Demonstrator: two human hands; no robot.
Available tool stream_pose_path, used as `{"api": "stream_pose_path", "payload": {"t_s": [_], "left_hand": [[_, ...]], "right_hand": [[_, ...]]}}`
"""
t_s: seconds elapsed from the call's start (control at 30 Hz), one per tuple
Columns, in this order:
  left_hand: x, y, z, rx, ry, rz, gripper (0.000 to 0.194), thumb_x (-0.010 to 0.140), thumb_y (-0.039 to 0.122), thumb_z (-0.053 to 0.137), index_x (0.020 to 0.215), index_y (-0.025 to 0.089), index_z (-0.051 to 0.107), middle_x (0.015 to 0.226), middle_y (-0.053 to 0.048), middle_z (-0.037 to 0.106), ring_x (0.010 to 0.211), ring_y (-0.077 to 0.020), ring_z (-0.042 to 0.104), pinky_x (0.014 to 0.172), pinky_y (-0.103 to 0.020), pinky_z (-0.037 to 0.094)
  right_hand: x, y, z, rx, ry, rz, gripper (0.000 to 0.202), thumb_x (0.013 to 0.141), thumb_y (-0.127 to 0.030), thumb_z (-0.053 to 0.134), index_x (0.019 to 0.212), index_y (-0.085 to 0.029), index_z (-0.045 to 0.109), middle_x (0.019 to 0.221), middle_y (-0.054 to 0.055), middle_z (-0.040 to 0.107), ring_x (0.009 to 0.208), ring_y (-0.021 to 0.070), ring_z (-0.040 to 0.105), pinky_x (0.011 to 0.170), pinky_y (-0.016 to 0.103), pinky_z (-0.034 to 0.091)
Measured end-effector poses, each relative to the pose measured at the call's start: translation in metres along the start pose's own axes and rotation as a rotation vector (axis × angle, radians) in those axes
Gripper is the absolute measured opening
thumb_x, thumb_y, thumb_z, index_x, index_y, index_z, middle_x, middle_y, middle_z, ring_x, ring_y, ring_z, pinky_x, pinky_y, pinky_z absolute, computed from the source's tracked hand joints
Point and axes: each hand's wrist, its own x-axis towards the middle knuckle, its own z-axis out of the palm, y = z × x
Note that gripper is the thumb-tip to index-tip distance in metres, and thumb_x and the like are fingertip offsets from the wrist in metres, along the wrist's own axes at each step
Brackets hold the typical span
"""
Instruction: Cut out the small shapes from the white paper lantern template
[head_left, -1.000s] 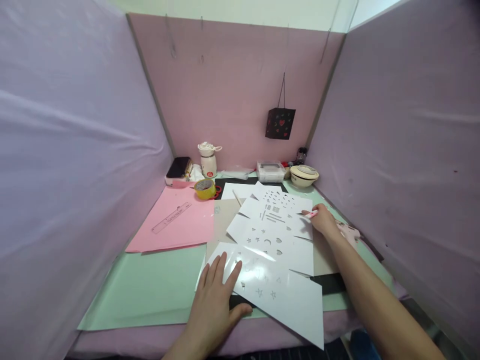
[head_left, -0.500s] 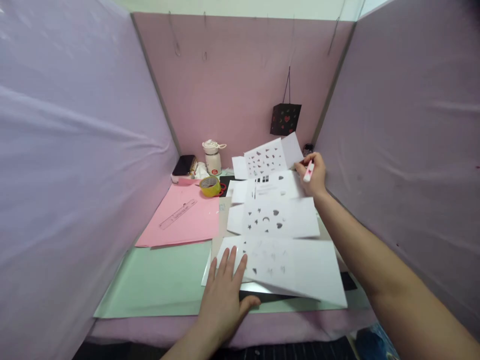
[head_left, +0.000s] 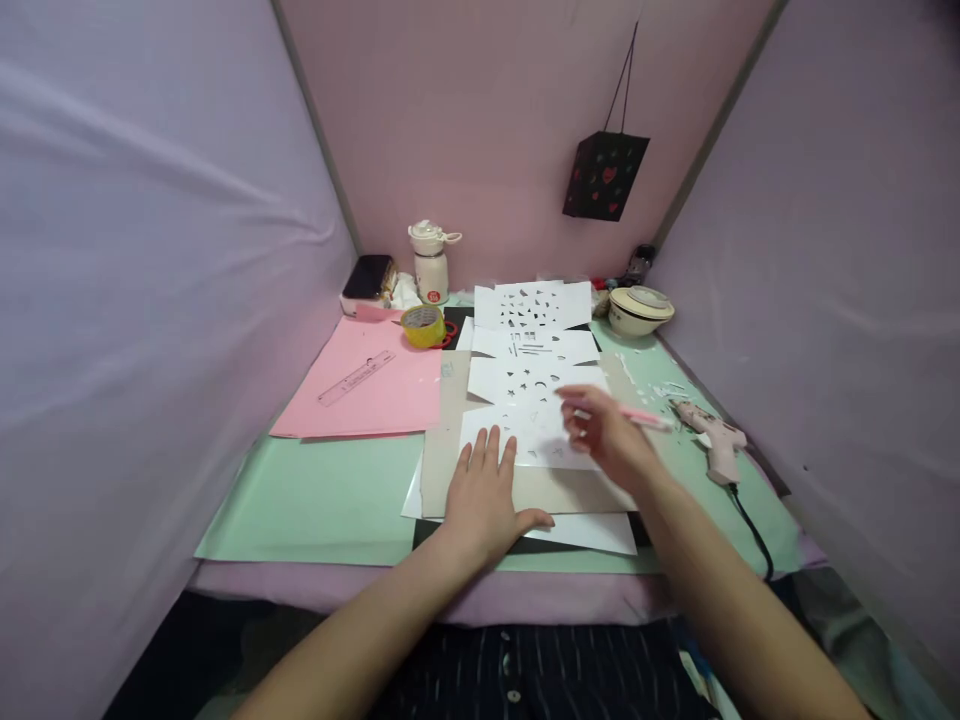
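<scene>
The left hand (head_left: 487, 495) lies flat, fingers spread, pressing the near end of a white paper strip (head_left: 534, 385) cut with small shapes, which runs from mid-bench toward the far edge. The right hand (head_left: 607, 438), blurred, pinches a pink pen (head_left: 637, 417) over the strip. A glue gun (head_left: 716, 440) lies near the right edge.
</scene>
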Motion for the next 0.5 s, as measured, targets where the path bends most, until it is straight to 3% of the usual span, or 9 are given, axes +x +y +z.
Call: {"api": "stream_pose_path", "payload": {"t_s": [0.07, 0.13, 0.23, 0.33, 0.5], "left_hand": [[0.003, 0.002, -0.001, -0.023, 0.006, 0.006, 0.106, 0.082, 0.08, 0.047, 0.155, 0.006, 0.023, 0.162, -0.019, 0.011, 0.151, -0.0366, 0.008, 0.121, -0.054, 0.017], [0.004, 0.0, -0.002, -0.035, 0.01, 0.016, 0.101, 0.086, 0.076, 0.047, 0.155, 0.007, 0.022, 0.163, -0.017, 0.011, 0.151, -0.0337, 0.009, 0.122, -0.051, 0.018], [0.004, -0.009, -0.004, -0.018, 0.018, 0.026, 0.094, 0.088, 0.073, 0.048, 0.155, 0.011, 0.025, 0.163, -0.015, 0.013, 0.151, -0.0332, 0.008, 0.122, -0.053, 0.014], [0.006, -0.019, -0.007, 0.0, 0.036, 0.013, 0.088, 0.089, 0.073, 0.046, 0.152, 0.014, 0.032, 0.162, -0.016, 0.018, 0.151, -0.0346, 0.011, 0.121, -0.055, 0.013], [0.008, -0.019, -0.008, 0.004, 0.098, 0.097, 0.076, 0.091, 0.066, 0.049, 0.146, 0.014, 0.043, 0.16, -0.016, 0.028, 0.149, -0.0345, 0.02, 0.121, -0.052, 0.018]], "right_hand": [[-0.014, 0.023, 0.01, 0.079, -0.046, 0.101, 0.028, 0.08, -0.041, 0.063, 0.097, -0.021, 0.067, 0.071, -0.001, 0.055, 0.057, 0.0108, 0.046, 0.048, 0.024, 0.03], [-0.016, 0.034, 0.01, 0.058, -0.023, 0.089, 0.028, 0.081, -0.041, 0.062, 0.096, -0.019, 0.069, 0.071, 0.0, 0.057, 0.059, 0.0112, 0.046, 0.051, 0.024, 0.032], [-0.01, 0.033, -0.003, -0.033, 0.033, 0.056, 0.029, 0.084, -0.044, 0.059, 0.094, -0.019, 0.069, 0.063, -0.001, 0.055, 0.054, 0.011, 0.041, 0.05, 0.025, 0.028], [-0.008, 0.029, -0.012, -0.089, 0.004, 0.103, 0.028, 0.083, -0.042, 0.06, 0.102, -0.022, 0.066, 0.061, -0.003, 0.056, 0.053, 0.0119, 0.041, 0.051, 0.025, 0.028], [-0.013, 0.038, -0.006, -0.304, 0.006, 0.025, 0.018, 0.08, -0.039, 0.067, 0.089, -0.023, 0.065, 0.071, -0.001, 0.06, 0.061, 0.0148, 0.048, 0.056, 0.026, 0.034]]}}
